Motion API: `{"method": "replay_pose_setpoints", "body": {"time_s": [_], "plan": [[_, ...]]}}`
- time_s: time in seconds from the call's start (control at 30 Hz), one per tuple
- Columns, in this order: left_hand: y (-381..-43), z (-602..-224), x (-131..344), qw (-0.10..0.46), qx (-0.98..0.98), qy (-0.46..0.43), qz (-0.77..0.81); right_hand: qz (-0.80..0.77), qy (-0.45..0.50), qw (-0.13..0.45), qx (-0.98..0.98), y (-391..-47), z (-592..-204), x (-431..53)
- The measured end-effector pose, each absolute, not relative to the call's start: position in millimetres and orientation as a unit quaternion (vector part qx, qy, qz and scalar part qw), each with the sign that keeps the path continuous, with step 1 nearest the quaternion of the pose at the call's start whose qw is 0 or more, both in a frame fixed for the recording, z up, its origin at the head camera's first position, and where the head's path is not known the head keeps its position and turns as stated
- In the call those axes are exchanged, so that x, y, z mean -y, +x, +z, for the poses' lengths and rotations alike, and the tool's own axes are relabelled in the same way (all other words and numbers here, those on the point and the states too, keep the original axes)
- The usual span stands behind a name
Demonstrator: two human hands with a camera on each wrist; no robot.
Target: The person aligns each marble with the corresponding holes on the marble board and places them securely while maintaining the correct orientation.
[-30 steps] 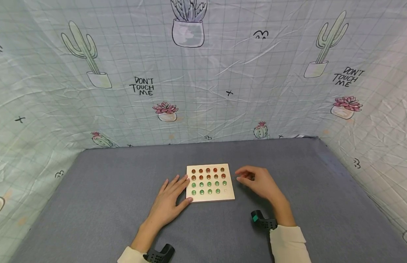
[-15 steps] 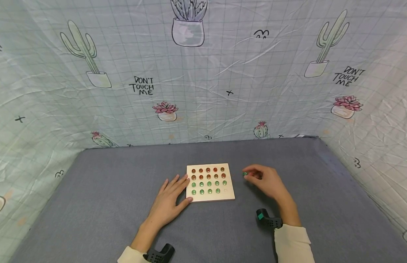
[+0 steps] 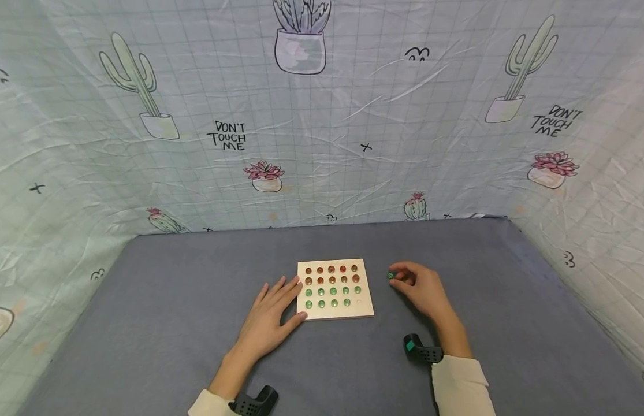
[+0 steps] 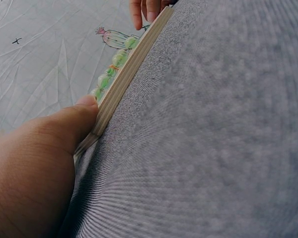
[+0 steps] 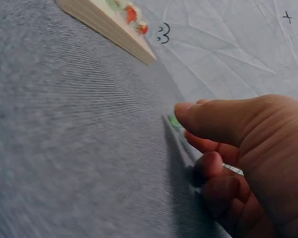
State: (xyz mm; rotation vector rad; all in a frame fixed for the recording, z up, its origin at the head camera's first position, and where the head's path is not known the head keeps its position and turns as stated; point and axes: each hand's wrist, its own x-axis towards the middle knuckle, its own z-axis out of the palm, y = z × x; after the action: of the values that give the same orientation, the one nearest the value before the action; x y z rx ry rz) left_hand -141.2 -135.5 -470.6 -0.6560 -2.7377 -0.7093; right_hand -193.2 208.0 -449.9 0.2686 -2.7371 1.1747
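My right hand (image 3: pixel 423 289) pinches a green marble (image 3: pixel 391 275) between thumb and fingertips, just right of the board. In the right wrist view, a sliver of the green marble (image 5: pixel 175 120) shows past the thumb tip. A pale wooden board (image 3: pixel 334 314) lies flat at the middle of the table, its round hollows filled with rows of orange-red and green marbles. One hollow (image 3: pixel 359 301) at the near right corner holds no marble. My left hand (image 3: pixel 267 320) rests with spread fingers on the board's left edge; the thumb (image 4: pixel 77 119) touches the near left corner.
A grey cloth (image 3: pixel 171 323) covers the table. Behind and on both sides stands a pale curtain (image 3: pixel 322 115) printed with cacti. Black cameras are strapped at the left wrist (image 3: pixel 255 401) and right wrist (image 3: pixel 422 349).
My right hand has moved right, away from the board, and the green marble has come into sight at its fingertips. The left hand and board keep their places.
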Motion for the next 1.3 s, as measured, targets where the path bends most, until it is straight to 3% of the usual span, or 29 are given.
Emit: {"method": "replay_pose_setpoints", "body": {"time_s": [0.2, 1.3], "plan": [[-141.8, -470.7, 134.6, 0.119, 0.937, -0.223, -0.239, 0.379, 0.102, 0.103, 0.914, -194.6, -455.3, -204.3], [-143.0, -468.4, 134.8, 0.119, 0.937, -0.222, -0.243, 0.390, 0.071, 0.074, 0.915, -195.2, -450.9, -201.5]]}}
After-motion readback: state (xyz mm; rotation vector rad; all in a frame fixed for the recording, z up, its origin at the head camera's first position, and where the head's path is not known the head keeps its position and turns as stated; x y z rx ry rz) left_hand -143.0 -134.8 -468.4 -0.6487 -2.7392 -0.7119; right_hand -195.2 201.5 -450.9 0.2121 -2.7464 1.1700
